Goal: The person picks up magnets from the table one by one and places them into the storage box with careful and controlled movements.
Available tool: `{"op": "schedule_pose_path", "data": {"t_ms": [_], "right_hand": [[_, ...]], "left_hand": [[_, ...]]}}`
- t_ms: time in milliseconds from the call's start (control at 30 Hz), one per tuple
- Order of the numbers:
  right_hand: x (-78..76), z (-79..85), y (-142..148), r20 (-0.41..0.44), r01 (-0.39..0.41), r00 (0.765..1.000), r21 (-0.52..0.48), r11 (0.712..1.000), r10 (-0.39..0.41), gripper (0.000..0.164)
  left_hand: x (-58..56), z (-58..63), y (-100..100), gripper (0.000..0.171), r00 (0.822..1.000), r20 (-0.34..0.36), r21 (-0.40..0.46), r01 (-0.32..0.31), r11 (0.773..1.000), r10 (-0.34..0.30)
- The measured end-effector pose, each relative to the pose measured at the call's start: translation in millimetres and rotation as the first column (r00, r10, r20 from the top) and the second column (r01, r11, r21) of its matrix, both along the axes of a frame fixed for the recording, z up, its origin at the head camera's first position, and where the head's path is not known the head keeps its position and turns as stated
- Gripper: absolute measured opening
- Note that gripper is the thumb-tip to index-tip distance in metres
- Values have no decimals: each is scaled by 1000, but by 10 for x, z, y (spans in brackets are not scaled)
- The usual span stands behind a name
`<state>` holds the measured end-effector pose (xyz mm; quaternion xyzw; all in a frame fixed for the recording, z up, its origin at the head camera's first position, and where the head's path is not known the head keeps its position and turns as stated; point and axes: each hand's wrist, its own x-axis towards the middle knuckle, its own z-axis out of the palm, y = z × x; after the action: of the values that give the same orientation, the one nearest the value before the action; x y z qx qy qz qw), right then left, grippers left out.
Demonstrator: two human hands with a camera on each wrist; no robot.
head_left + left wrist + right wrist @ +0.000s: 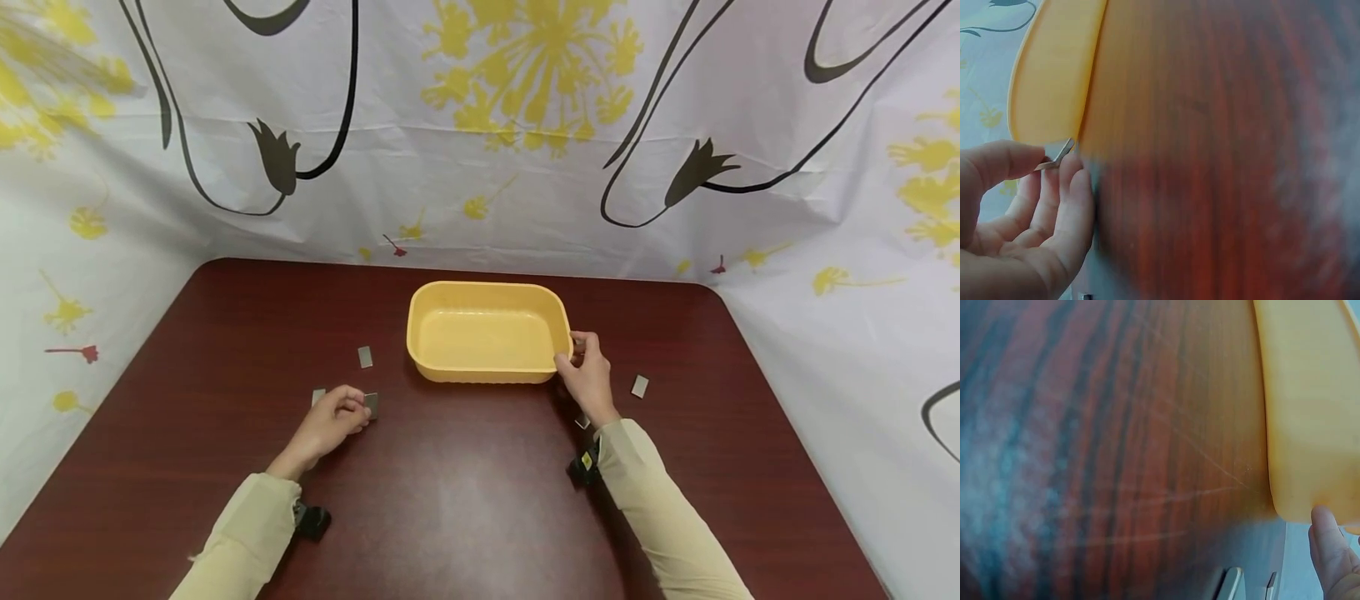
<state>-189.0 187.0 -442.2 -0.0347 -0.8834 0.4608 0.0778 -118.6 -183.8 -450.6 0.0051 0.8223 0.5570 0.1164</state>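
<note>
A pale tile (318, 395) on the worktop (202, 358) is partly hidden by the left hand (328, 423), whose grip pinches a thin tile (371, 405) at its edge; so slight a hold could let it slip. A second tile (365, 357) lies beyond. The yellow tub (487, 335), on the worktop, holds nothing visible. The right hand's (589, 379) grip is closed on its right near corner; uneven pulling might skew it. That wrist could sweep the tile beside it (582, 422); an outer tile (640, 386) lies apart.
</note>
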Motion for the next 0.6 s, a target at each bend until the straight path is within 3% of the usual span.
{"op": "schedule_pose_path", "data": {"t_ms": [233,500,600], "right_hand": [[1,-28,3,-17,-4,1000,-6,1000,4,42],[3,-33,3,-15,-3,1000,-7,1000,3,42],[1,-26,5,-18,-1,1000,-3,1000,1,41]], "left_hand": [[4,-8,20,18,999,-16,-17,-45,999,45],[16,8,28,19,997,-26,-16,67,998,-68],[12,16,43,21,996,-30,0,79,997,-79]]}}
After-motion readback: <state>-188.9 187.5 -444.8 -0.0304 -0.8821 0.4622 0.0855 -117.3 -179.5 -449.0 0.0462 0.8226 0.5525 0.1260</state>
